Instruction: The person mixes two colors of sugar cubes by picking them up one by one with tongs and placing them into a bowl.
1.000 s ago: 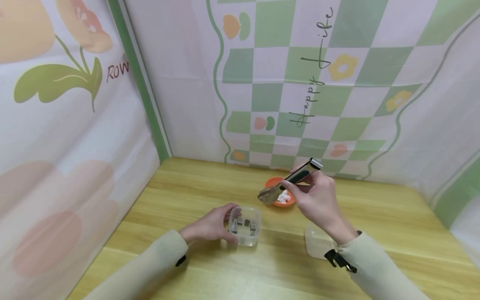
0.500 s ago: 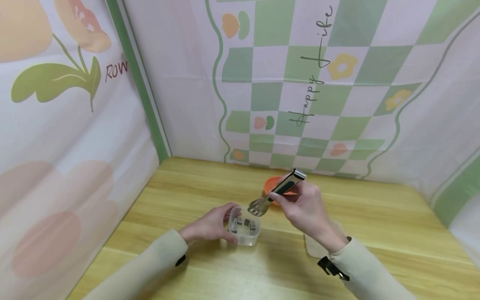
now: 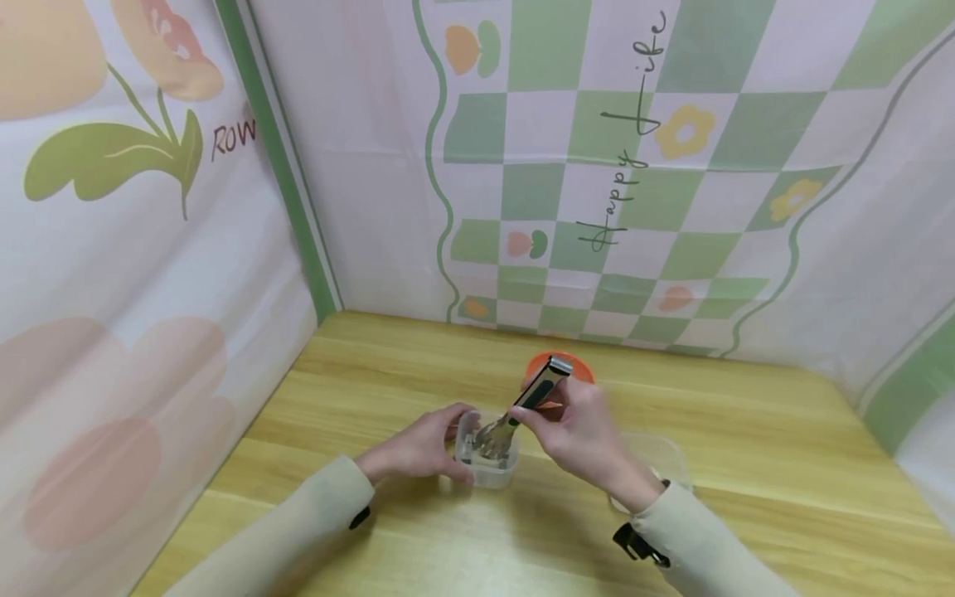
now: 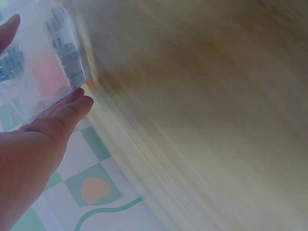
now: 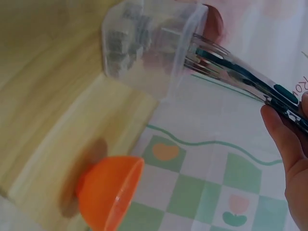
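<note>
My left hand holds a small clear plastic container on the table, thumb at the near side and fingers at the far side. Inside it are several small grey metallic cubes. With my right hand I pinch a pair of metal tongs with dark grip inserts, tilted down to the left. The slotted tips of the tongs reach into the container and partly cover the cubes in the head view. In the right wrist view, the tongs pass over the container's rim.
Behind my right hand stands an orange bowl, partly hidden by the hand. A second clear container sits on the wooden table under my right forearm. Patterned cloth walls rise behind and at the left.
My right hand has brought the tongs left and down, from over the orange bowl with white pieces into the clear container. The left hand has stayed on the container.
</note>
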A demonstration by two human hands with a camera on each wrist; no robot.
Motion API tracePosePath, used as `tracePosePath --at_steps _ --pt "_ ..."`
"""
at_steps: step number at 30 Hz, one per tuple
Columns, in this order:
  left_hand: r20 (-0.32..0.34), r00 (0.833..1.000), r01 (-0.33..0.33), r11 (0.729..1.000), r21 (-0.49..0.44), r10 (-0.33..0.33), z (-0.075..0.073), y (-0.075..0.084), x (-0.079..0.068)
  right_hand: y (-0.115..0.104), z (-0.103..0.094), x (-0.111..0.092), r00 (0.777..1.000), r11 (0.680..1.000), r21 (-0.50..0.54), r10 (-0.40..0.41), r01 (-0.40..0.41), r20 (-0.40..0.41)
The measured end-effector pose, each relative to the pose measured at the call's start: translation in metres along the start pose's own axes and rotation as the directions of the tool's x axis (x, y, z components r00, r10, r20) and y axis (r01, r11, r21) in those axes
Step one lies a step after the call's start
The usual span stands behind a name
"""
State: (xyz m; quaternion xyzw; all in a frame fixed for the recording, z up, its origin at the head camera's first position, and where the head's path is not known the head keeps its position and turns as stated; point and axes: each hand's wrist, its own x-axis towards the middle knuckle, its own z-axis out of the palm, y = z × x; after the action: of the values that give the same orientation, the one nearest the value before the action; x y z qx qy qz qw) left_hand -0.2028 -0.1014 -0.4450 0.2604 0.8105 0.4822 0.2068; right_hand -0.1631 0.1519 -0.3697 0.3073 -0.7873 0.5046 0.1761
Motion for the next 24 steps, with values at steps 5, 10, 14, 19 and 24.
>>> tracePosePath --at_steps 5,10,14,19,24 --pt "-0.004 1.0 0.001 1.0 0.012 -0.001 -0.001 -0.001 -0.001 0.003 0.01 -0.004 0.998 0.999 -0.007 0.042 -0.041 0.041" --pt "0.002 1.0 0.0 0.999 0.033 0.0 0.0 -0.002 0.001 0.007 0.015 -0.006 0.994 0.997 -0.014 0.081 -0.081 0.069" --pt "0.003 1.0 0.011 0.999 0.04 -0.011 0.0 -0.002 0.002 0.009 0.017 -0.006 0.988 0.992 -0.012 0.126 -0.126 0.086" --pt "-0.001 1.0 0.027 0.999 0.041 -0.027 0.0 -0.003 0.002 0.011 0.02 -0.007 0.984 0.99 -0.001 0.144 -0.144 0.109" --pt "0.002 1.0 0.021 0.999 0.033 -0.021 0.0 -0.002 0.001 0.012 0.021 -0.008 0.986 0.992 -0.012 0.128 -0.127 0.106"
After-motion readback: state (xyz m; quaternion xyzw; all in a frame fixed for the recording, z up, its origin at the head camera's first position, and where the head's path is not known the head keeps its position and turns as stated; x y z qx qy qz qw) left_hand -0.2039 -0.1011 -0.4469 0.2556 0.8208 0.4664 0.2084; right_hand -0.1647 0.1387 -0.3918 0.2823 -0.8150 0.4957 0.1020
